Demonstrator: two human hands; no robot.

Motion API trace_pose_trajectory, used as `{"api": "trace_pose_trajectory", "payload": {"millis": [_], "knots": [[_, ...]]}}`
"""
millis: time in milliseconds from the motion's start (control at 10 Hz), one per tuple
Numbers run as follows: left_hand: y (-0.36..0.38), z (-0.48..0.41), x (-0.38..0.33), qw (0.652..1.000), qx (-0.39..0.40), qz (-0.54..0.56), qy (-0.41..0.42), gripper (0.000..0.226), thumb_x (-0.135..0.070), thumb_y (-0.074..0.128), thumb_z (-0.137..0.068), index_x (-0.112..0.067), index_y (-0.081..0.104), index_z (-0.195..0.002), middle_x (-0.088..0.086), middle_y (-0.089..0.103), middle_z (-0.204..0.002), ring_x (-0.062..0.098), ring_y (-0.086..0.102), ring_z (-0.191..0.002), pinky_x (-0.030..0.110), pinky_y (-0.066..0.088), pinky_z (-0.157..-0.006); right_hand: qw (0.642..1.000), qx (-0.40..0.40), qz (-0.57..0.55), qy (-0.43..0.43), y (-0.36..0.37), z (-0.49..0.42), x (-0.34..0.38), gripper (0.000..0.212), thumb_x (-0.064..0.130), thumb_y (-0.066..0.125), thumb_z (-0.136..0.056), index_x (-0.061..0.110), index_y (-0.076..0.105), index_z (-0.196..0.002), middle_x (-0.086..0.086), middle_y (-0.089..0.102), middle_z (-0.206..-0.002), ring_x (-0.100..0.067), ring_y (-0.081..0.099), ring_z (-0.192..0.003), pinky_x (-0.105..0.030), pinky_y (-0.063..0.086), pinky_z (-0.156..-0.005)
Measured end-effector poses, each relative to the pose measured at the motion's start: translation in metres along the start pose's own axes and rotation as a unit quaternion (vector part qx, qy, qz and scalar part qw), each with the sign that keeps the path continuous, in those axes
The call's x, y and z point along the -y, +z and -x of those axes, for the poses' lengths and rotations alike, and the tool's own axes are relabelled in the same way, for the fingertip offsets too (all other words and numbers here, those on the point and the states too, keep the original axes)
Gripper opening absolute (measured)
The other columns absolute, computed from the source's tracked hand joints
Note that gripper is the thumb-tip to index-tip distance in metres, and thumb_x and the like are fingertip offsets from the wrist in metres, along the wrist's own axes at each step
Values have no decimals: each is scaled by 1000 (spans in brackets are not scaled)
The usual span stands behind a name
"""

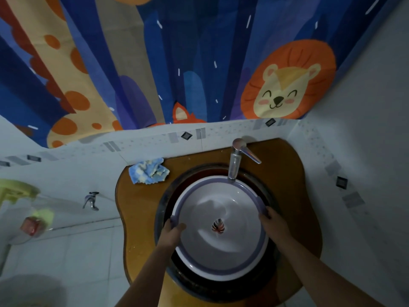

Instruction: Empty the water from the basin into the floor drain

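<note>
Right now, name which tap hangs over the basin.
The lever faucet on the brown counter; its spout overhangs the basin rim. The other tap juts from the left wall.

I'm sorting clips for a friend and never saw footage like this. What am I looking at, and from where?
No machine here: a person wears a wide-angle camera on the head, looking down at their own arms; it is the only view. The left hand and right hand each grip the rim of a round purple-rimmed basin, which sits in a dark sink set in a wooden counter. A chrome faucet stands over its far edge. A crumpled blue cloth lies on the counter, and an animal-print curtain hangs behind.
</note>
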State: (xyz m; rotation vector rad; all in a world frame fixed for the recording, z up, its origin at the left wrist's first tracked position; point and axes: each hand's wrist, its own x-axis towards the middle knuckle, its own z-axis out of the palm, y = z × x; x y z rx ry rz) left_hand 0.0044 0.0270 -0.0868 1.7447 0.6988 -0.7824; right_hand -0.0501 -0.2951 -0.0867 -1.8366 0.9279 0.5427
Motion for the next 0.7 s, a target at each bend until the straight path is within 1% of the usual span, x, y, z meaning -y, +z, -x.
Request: {"api": "trace_pose_trajectory", "payload": {"millis": [100,200,300,400,500,600,700], "knots": [[2,0,3,999,6,-33,22,70,-22,63,-91,-15,27,-151,14,45,-142,37,50,-122,40,49,-78,1000,13,6,8,3,1,-2,58,40,45,-94,28,26,-148,-8,41,-146,-32,42,-130,-45,41,-101],[1,1,7,998,17,-45,30,71,-22,63,-90,-12,28,-150,16,45,-140,37,51,-120,48,51,-87,999,17,34,10,4,1,-3,61,42,44,-95,28,22,-149,-10,39,-148,-33,41,-131,-44,41,-100],[-2,5,8,996,27,-73,44,72,-27,63,-89,-15,28,-151,16,44,-144,37,49,-124,52,47,-98,998,17,65,-13,3,8,-5,60,42,43,-96,23,22,-150,-10,38,-150,-32,40,-134,-42,39,-101],[-3,10,4,991,17,-119,61,78,-34,61,-90,-19,20,-155,10,32,-154,35,39,-135,47,43,-102,997,-4,70,-44,-4,19,6,58,39,42,-98,16,26,-149,-11,38,-150,-31,40,-134,-38,37,-102],[-10,16,-4,978,-1,-182,100,84,-37,60,-92,-16,10,-156,7,23,-159,32,30,-142,49,37,-107,978,-100,62,-171,-16,55,38,48,34,45,-98,12,42,-140,-9,52,-137,-26,50,-126,-26,40,-92],[-14,19,-10,971,-1,-202,125,84,-34,61,-92,-12,11,-156,9,26,-158,32,32,-141,49,38,-107,955,-134,13,-266,-36,92,77,40,37,49,-96,23,51,-133,6,60,-123,-11,56,-116,-13,39,-83],[-15,30,-11,961,-23,-235,148,81,-31,62,-91,-10,16,-155,11,27,-158,31,30,-142,45,37,-108,878,-113,-112,-452,-90,167,148,35,57,46,-92,42,58,-121,23,64,-117,5,60,-105,-8,47,-75]]}}
